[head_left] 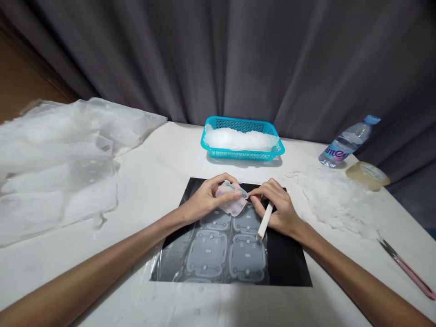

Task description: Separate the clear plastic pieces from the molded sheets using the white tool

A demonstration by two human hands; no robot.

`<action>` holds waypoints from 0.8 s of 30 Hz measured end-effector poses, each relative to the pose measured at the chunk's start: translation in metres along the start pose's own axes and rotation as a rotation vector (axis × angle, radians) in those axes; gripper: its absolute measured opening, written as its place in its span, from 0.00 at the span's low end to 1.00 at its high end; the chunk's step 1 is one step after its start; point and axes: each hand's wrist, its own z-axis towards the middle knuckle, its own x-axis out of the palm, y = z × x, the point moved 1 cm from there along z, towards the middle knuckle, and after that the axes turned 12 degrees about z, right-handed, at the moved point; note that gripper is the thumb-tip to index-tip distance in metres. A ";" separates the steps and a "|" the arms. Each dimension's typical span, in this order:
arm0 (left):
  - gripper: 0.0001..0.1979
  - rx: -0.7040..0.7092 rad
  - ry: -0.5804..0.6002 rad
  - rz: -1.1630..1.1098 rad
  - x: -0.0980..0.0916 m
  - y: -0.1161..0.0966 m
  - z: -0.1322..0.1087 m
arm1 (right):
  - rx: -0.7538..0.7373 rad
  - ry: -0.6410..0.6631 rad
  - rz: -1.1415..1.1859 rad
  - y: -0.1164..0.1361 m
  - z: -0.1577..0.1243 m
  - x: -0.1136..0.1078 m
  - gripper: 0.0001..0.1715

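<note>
My left hand (218,193) pinches a thin translucent, rounded-square silicone-like piece (229,205), tilted up above the black mat. Close by on its right, my right hand (277,204) has its fingertips at the piece's right edge. A white flat-sided stick (265,221) is tucked in that right hand, pointing down toward the mat; whether its fingertips also grip the piece's edge is hard to tell. Under both hands, a clear sheet of similar rounded-square pieces (207,253) lies on the black mat (289,268).
Behind the mat stands a blue basket (242,155) holding white translucent pieces (238,138). Crumpled translucent sheets (61,181) cover the table's left. On the right are clear scraps (334,202), a water bottle (350,141), a tape roll (368,176) and pink-handled tweezers or snips (407,268).
</note>
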 end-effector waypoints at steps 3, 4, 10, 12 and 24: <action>0.13 0.021 0.004 0.019 0.000 0.000 0.001 | -0.025 0.014 0.006 -0.001 -0.001 0.000 0.08; 0.13 0.024 0.007 0.029 0.000 0.000 0.001 | -0.030 0.015 0.009 -0.001 -0.001 -0.001 0.08; 0.12 0.038 -0.009 0.080 0.000 -0.003 0.000 | -0.025 0.045 0.030 0.001 0.000 -0.002 0.07; 0.12 0.044 -0.019 0.101 0.000 -0.002 0.001 | -0.017 0.051 0.033 0.001 0.000 -0.003 0.07; 0.12 0.070 0.034 0.163 0.001 -0.003 0.000 | -0.110 0.043 -0.010 0.002 -0.005 -0.003 0.07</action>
